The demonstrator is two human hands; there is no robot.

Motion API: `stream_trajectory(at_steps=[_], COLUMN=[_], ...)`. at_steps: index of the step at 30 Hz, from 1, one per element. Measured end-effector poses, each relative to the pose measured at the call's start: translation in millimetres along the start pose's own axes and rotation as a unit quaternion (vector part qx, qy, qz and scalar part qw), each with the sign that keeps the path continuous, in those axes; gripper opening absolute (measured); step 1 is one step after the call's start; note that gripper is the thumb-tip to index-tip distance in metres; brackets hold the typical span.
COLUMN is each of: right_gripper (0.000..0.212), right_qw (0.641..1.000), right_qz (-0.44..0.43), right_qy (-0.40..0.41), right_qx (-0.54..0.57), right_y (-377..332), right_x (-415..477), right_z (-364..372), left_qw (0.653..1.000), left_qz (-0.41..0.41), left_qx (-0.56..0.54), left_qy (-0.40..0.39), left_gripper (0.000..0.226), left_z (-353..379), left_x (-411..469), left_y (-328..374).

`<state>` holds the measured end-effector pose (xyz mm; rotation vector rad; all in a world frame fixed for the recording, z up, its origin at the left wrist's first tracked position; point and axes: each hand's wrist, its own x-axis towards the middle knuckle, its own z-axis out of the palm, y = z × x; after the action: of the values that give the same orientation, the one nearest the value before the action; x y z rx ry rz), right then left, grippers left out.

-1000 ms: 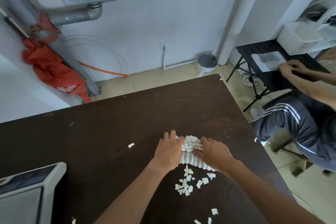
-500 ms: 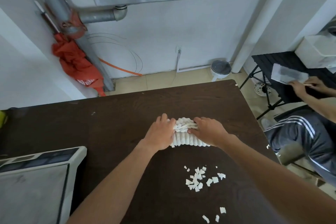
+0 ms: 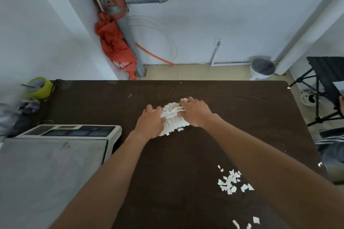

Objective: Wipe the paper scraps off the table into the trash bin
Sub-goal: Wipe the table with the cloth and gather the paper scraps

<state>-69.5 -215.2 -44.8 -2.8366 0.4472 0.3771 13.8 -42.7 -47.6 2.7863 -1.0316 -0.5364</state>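
Both hands (image 3: 150,121) slid ribbed white cloth (image 3: 172,117) farther — scraps (image 3: 230,182) behind.

A: Cloth status?
B: A white ribbed cloth (image 3: 172,119) is bunched on the dark brown table (image 3: 232,109), past its middle toward the far edge. It is pressed flat at its near end and gathered in folds at its far end.
A: Scraps?
B: A cluster of small white paper scraps (image 3: 232,182) is seen on the near right part of the table, well apart from the cloth. A few more scraps (image 3: 245,223) are scattered nearer the front edge.
A: Bin?
B: A round trash bin (image 3: 262,68), white-walled with a dark top, is stood on the floor beyond the table's far right corner, against the wall.
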Motion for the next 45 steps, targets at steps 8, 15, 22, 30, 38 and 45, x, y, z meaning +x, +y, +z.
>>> stream_trajectory(at_steps=[8,15,22,30,38,45], right_gripper=[0.049,0.052,0.050,0.050,0.051,0.046], right_qw=[0.999,0.996,0.992,0.987,0.976,0.966], right_qz=[-0.033,-0.003,0.008,0.066,0.136,0.188], right_qy=[-0.023,-0.085,-0.109,-0.113,-0.113,-0.100], right_qx=[-0.028,0.018,0.060,0.097,0.128,0.149], right_y=[-39,-34,-18,13,52,82], right_x=[34,40,21,-31,-84,-127], right_z=[16,20,18,27,30,32], left_qw=[0.992,0.986,0.982,0.973,0.969,0.962], left_qz=[-0.109,-0.119,-0.105,-0.057,0.012,0.075], left_qx=[-0.064,-0.072,-0.022,-0.021,-0.013,0.007], left_qy=[-0.015,-0.091,-0.157,-0.223,-0.245,-0.264], left_gripper=[0.036,0.044,0.055,0.047,0.052,0.063], left_z=[22,28,25,35,51,73], left_x=[-13,-8,-13,-23,-50,-74], left_y=[-31,-32,-11,22,84,132])
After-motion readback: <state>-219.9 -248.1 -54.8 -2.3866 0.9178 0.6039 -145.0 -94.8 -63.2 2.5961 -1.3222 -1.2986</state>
